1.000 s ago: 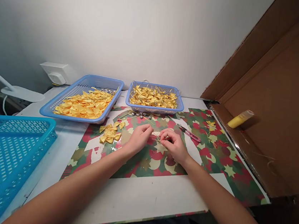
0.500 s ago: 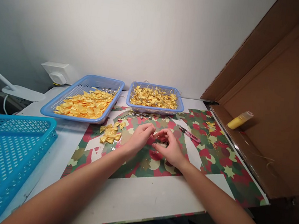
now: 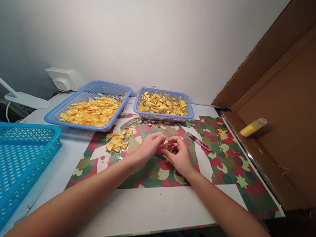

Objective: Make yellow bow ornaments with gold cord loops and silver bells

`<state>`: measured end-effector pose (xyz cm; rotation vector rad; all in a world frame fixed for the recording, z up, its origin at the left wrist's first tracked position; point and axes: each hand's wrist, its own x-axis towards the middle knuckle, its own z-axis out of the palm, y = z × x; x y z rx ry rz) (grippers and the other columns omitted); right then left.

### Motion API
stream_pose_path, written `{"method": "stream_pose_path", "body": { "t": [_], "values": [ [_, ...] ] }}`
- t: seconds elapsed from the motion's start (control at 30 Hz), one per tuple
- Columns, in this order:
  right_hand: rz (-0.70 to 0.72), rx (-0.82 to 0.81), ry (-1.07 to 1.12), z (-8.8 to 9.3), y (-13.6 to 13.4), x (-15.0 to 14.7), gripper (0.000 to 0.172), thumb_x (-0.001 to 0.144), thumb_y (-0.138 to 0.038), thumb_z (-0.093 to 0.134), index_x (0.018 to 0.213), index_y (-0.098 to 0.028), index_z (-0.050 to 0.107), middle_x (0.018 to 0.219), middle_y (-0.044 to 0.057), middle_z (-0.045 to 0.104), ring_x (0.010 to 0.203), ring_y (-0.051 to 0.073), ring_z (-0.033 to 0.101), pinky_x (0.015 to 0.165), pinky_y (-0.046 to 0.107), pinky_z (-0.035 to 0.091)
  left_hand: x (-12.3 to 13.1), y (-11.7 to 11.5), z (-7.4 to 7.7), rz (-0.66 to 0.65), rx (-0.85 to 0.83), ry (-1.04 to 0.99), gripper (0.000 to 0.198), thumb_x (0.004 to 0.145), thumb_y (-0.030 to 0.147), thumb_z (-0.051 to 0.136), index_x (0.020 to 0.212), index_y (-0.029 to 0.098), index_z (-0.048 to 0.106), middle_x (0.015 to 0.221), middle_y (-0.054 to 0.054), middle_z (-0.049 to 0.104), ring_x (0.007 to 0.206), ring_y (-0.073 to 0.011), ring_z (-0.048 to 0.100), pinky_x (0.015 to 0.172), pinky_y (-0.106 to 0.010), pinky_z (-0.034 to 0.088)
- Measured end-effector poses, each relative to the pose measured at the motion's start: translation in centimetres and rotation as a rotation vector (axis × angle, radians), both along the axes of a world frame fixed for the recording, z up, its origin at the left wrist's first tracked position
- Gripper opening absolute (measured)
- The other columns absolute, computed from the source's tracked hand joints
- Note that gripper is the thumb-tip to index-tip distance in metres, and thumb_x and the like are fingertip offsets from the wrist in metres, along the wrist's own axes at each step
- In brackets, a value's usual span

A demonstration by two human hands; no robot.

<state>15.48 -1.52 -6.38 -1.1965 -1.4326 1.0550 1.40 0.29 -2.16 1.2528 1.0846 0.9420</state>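
Observation:
My left hand (image 3: 151, 146) and my right hand (image 3: 181, 158) meet over the patterned mat, fingertips almost touching. Both are closed in a pinch, and what lies between them is too small and covered to make out. Left of my hands is a small group of yellow ribbon bows (image 3: 117, 142). Just beyond my fingers lie several silver jingle bells (image 3: 149, 123) with gold cord. A slim pink-handled cutting tool (image 3: 202, 143) rests to the right of my right hand.
Blue baskets stand at the back: one with yellow bows (image 3: 90, 112), one with corded bows (image 3: 163, 104). A bright blue basket (image 3: 15, 170) is at left, beside a white lamp (image 3: 26, 99). A yellow tube (image 3: 253, 127) stands by the cardboard wall (image 3: 294, 96) at right.
My right thumb has moved in towards my left fingertips, narrowing the gap between the hands. The bows, bells and baskets lie as before; the view has shifted slightly.

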Motion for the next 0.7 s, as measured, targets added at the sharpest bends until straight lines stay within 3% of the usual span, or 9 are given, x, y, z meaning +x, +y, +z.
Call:
{"method": "stream_pose_path", "body": {
  "t": [0.23,0.37,0.47,0.7],
  "values": [
    [0.124,0.033,-0.044,0.5,-0.1,0.7,0.03,0.07,-0.025,0.071,0.096,-0.022,0.055,0.089,0.001,0.068,0.08,0.017,0.062,0.075,0.031,0.047,-0.1,0.2,0.0,0.0,0.001,-0.016,0.021,0.072,0.032,0.048,0.057,0.02,0.037,0.055,0.006,0.031,0.053,-0.0103,0.031,0.05,-0.023,0.027],
    [0.124,0.04,-0.05,0.9,0.0,1.2,0.021,0.082,-0.032,0.059,0.099,-0.022,0.058,0.093,0.002,0.065,0.079,0.015,0.058,0.073,0.03,0.046,-0.2,0.3,-0.1,-0.007,0.007,0.001,0.022,0.072,0.033,0.049,0.058,0.02,0.039,0.056,0.006,0.033,0.054,-0.0104,0.03,0.051,-0.023,0.027],
    [0.119,0.032,-0.063,0.8,0.3,1.3,0.02,0.087,-0.037,0.053,0.094,-0.021,0.063,0.093,0.003,0.065,0.079,0.016,0.058,0.074,0.031,0.046,-0.2,0.3,-0.2,-0.016,0.016,0.014,0.022,0.073,0.033,0.048,0.058,0.02,0.039,0.057,0.006,0.032,0.055,-0.0105,0.03,0.051,-0.023,0.026],
    [0.093,0.066,-0.073,0.5,0.9,0.7,0.021,0.083,-0.04,0.062,0.073,-0.022,0.065,0.081,0.003,0.06,0.083,0.019,0.055,0.072,0.031,0.045,-0.1,0.3,-0.5,-0.045,0.032,0.025,0.023,0.073,0.033,0.048,0.058,0.02,0.037,0.057,0.006,0.033,0.056,-0.0107,0.033,0.051,-0.023,0.026]
  ]
}}
